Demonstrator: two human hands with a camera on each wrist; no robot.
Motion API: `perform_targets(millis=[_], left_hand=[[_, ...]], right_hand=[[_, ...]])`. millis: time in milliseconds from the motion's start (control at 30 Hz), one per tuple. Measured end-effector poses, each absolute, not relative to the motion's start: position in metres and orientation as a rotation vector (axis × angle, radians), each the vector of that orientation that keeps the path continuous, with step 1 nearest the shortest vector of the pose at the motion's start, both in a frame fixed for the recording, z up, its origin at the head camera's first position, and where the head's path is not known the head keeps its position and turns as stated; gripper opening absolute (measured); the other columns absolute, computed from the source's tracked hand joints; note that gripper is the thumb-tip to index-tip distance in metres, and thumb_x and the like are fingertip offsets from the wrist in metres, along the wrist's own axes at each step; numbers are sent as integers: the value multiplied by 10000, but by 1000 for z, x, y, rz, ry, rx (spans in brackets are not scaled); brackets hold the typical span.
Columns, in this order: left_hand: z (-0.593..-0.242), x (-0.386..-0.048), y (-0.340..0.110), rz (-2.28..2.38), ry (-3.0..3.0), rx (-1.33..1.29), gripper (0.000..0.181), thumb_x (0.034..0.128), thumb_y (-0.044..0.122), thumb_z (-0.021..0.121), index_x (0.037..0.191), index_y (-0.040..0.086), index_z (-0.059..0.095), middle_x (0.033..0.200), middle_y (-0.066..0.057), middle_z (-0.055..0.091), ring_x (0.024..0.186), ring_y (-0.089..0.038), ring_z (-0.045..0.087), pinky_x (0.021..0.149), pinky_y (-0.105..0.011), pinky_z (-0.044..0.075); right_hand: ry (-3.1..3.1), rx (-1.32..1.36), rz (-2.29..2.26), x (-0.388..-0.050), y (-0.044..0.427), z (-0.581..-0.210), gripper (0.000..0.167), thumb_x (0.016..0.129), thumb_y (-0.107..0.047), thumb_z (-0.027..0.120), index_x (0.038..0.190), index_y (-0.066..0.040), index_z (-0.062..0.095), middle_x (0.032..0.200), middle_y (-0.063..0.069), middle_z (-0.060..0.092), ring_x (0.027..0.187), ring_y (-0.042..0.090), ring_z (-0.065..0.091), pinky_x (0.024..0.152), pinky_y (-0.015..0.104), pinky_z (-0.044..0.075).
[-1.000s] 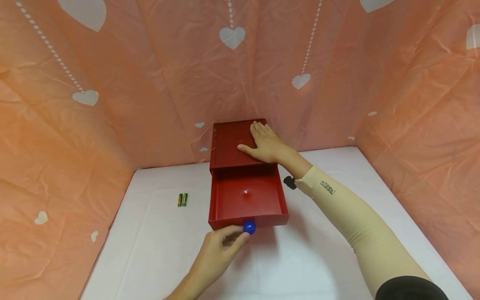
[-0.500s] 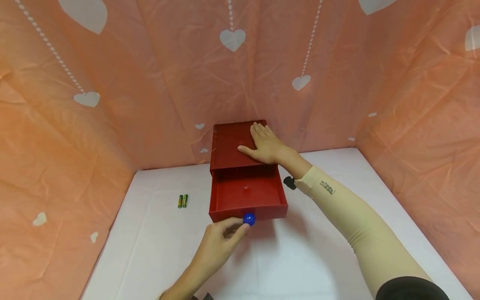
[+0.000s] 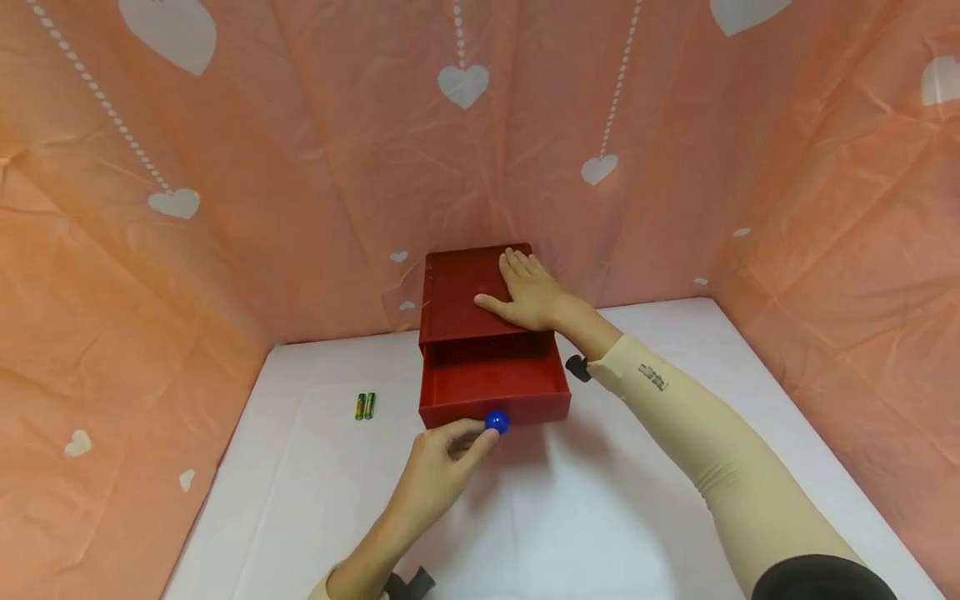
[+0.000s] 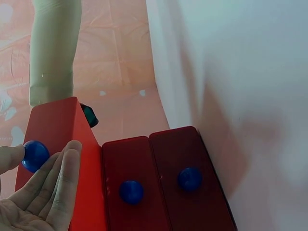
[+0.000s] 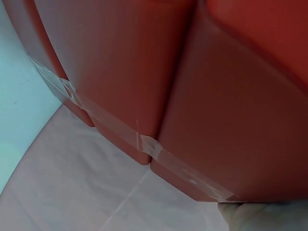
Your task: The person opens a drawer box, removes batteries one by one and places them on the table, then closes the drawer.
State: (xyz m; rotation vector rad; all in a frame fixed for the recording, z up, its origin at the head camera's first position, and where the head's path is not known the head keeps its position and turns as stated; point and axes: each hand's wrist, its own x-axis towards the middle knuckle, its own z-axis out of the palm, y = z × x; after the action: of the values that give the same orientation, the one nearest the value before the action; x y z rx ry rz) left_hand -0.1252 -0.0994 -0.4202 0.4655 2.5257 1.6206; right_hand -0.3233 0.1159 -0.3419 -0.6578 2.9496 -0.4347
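Note:
A red drawer unit (image 3: 457, 292) stands against the back wall with its top drawer (image 3: 495, 379) pulled partly out; the visible part of its inside holds nothing. My left hand (image 3: 431, 475) pinches the round blue knob (image 3: 497, 422) on the drawer's front between thumb and fingers. In the left wrist view the same knob (image 4: 35, 156) sits at the fingers, and two lower drawers (image 4: 132, 168) with blue knobs are closed. Flat on the unit's top rests my right hand (image 3: 531, 293), fingers spread. The right wrist view shows the unit's taped side (image 5: 231, 120) and a bit of that hand (image 5: 264, 216).
Two green and yellow batteries (image 3: 365, 406) lie side by side on the white table (image 3: 315, 500), left of the unit. Pink sheeting with white hearts (image 3: 337, 167) hangs behind and at both sides. The right forearm reaches across the table's right side.
The top drawer has slid partway back into the unit, and my left hand has moved inward with its knob. The right hand keeps its place on top.

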Motion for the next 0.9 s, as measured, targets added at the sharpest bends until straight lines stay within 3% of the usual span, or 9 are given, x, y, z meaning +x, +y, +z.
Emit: perform_targets(millis=[233, 733, 900], left_hand=[[-419, -133, -98, 1640, 2558, 466, 351, 1049, 373, 718, 1209, 69, 788, 1104, -75, 811, 1030, -216, 783, 899, -306, 633], [-419, -151, -94, 1677, 2573, 483, 336, 1047, 358, 720, 1201, 68, 791, 1040, -62, 817, 999, -249, 790, 882, -309, 637], [-418, -158, -93, 1690, 2574, 471, 307, 1047, 338, 723, 1175, 68, 797, 997, -52, 817, 955, -174, 788, 878, -322, 639]], right_hand=[[2943, -651, -439, -322, 116, -340, 1000, 1070, -690, 395, 1694, 25, 79, 1785, 216, 20, 1663, 350, -21, 1339, 457, -45], [2928, -642, -472, -321, 115, -341, 998, 1076, -686, 393, 1694, 25, 63, 1786, 210, -5, 1662, 341, -45, 1336, 450, -62], [2926, -640, -475, -321, 115, -341, 998, 1076, -688, 390, 1694, 25, 64, 1786, 209, -5, 1662, 342, -43, 1337, 456, -54]])
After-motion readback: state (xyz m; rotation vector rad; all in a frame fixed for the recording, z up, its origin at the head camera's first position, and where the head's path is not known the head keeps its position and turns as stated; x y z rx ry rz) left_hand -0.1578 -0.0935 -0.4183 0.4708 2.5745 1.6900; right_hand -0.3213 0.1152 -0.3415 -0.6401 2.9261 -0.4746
